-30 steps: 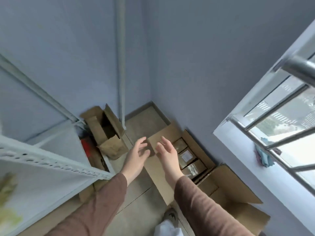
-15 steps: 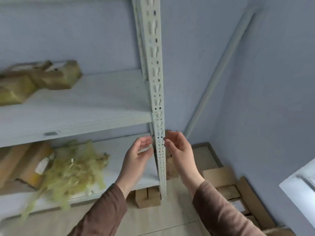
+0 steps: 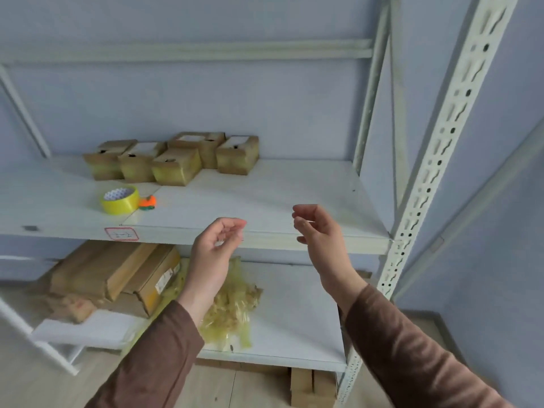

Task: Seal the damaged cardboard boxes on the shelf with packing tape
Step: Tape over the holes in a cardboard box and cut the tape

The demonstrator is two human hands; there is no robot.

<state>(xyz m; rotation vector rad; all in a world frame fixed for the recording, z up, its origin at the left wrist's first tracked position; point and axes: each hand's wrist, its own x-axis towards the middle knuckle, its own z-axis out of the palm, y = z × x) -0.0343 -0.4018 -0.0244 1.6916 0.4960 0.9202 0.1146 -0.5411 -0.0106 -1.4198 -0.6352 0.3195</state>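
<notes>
White shelf: taped boxes, tape roll, orange cutter.

Pale blue walls, wooden floor

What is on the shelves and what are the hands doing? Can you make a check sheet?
Surface: white upper shelf, lower shelf beneath.
Job's things: five small cardboard boxes clustered at the back of the upper shelf; yellow tape roll in front of them, small orange tool just beside it.
Clutter: crumpled used tape and larger cartons on the lower shelf.
Hands: left hand and right hand raised before the shelf edge, loosely curled, holding nothing.
Cables: nothing seen.
Surroundings: bluish wall, perforated shelf post, wood floor.
</notes>
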